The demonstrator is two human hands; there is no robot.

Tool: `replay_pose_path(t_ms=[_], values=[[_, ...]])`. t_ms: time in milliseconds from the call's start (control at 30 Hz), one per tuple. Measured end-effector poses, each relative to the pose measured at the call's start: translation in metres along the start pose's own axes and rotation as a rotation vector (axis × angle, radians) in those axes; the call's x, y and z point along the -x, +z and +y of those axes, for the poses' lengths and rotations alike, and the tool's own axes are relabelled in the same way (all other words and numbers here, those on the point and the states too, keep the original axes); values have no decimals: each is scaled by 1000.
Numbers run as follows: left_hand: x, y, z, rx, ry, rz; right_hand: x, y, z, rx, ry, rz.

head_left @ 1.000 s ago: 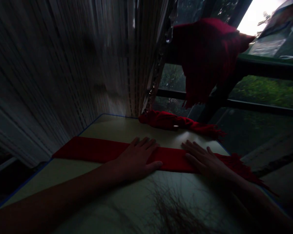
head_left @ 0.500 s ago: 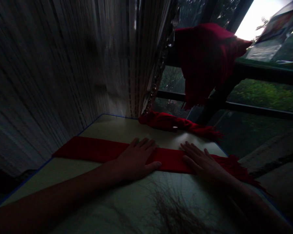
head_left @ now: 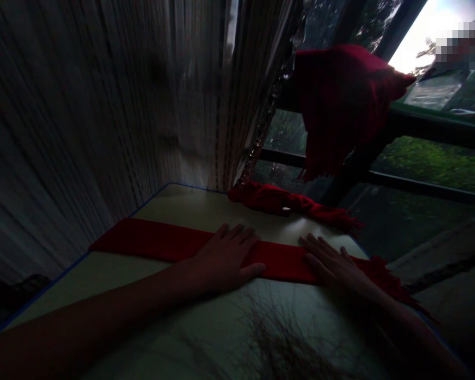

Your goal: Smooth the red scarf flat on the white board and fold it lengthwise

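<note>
A red scarf (head_left: 154,240), folded into a long flat band, lies across the pale table (head_left: 142,311). Its fringe spreads over the table's right edge. My left hand (head_left: 225,258) rests flat on the middle of the band, fingers stretched out and thumb apart. Farther right, my right hand (head_left: 332,261) lies on the same scarf near the fringed end, its fingers also extended. Neither hand grips the cloth. The light is dim, and the hands cover parts of the band.
A second red scarf (head_left: 271,199) lies bunched along the far edge, with a small white object (head_left: 286,209) beside it. More red fringed cloth (head_left: 340,100) hangs over the window bar at the right. A pale striped curtain (head_left: 142,116) borders the left and back.
Both hands stay flat on the scarf with almost no movement over it. The whole view has shifted slightly, so things appear a little farther right.
</note>
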State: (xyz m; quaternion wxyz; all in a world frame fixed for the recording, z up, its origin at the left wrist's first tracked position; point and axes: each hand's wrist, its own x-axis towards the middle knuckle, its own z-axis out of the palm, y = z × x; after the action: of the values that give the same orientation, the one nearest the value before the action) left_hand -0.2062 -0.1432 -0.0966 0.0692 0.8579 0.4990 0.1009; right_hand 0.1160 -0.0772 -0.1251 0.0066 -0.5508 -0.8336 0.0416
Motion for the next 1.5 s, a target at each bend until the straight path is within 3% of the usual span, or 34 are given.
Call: replay_pose_path(t_ms=[167, 300, 433, 533, 633, 733, 867, 967, 1100, 1200, 1400, 1500], values=[[0, 2, -1, 4, 15, 26, -3, 1, -8, -27, -91, 103], [0, 2, -1, 9, 11, 22, -3, 2, -14, -34, -114, 16], [-1, 1, 0, 5, 9, 7, 1, 1, 4, -25, -33, -13], [-1, 0, 1, 3, 11, 5, 0, 2, 12, -26, -22, 17], [-1, -1, 1, 7, 4, -3, -2, 5, 6, -19, -100, 93], [-1, 0, 1, 12, 0, 2, -2, 7, 2, -8, -151, 65], [-2, -2, 2, 10, -8, -9, 2, 4, 18, -11, -48, -19], [-1, -2, 2, 14, -1, -8, 2, 1, 26, -8, 23, -12], [-1, -1, 1, 15, 8, 14, -1, 2, 8, -14, -51, 65], [-1, 0, 0, 8, 10, 14, -2, 4, -3, -6, -100, 45], [-2, 0, 0, 5, 13, 1, -2, 0, 31, -15, 19, -52], [-2, -2, 1, 4, 5, -9, -3, -1, 29, -26, -12, 12]])
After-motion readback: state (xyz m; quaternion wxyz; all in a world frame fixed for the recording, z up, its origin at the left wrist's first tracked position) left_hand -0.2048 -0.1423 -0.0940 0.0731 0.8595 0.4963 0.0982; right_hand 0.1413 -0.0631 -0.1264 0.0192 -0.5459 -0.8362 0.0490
